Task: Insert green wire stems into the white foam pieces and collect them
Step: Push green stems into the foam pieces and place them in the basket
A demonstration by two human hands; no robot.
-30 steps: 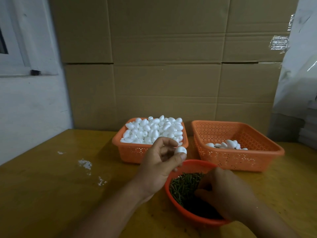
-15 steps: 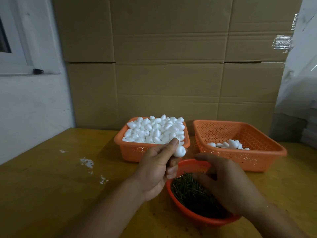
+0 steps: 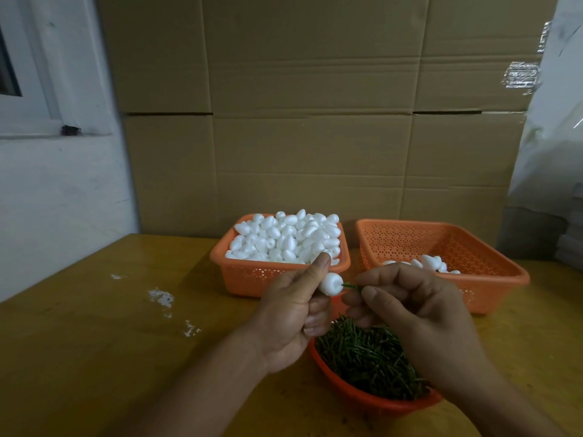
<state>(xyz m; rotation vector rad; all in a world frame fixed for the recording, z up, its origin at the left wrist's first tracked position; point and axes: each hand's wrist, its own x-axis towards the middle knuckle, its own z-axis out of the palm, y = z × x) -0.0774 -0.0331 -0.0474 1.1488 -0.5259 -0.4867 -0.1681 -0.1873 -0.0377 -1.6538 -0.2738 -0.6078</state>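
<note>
My left hand (image 3: pixel 295 313) pinches a white foam piece (image 3: pixel 331 283) between thumb and fingers. My right hand (image 3: pixel 416 316) holds a thin green wire stem (image 3: pixel 350 286) whose tip touches the foam piece's right end. Both hands hover above a round orange bowl (image 3: pixel 362 400) full of green wire stems (image 3: pixel 366 354). Behind them, the left orange basket (image 3: pixel 252 275) is heaped with white foam pieces (image 3: pixel 290 238). The right orange basket (image 3: pixel 492 279) holds several finished foam pieces (image 3: pixel 430 263).
Everything stands on a yellow wooden table (image 3: pixel 94 342) with white foam crumbs (image 3: pixel 162 298) on the left. Stacked cardboard boxes (image 3: pixel 315 121) form a wall just behind the baskets. A white wall and window frame (image 3: pixel 38 105) are at the left, plastic sheeting (image 3: pixel 552 121) at the right.
My right hand has lifted out of the bowl with a green stem and brought it to the foam piece. My left hand turned the foam piece toward it.
</note>
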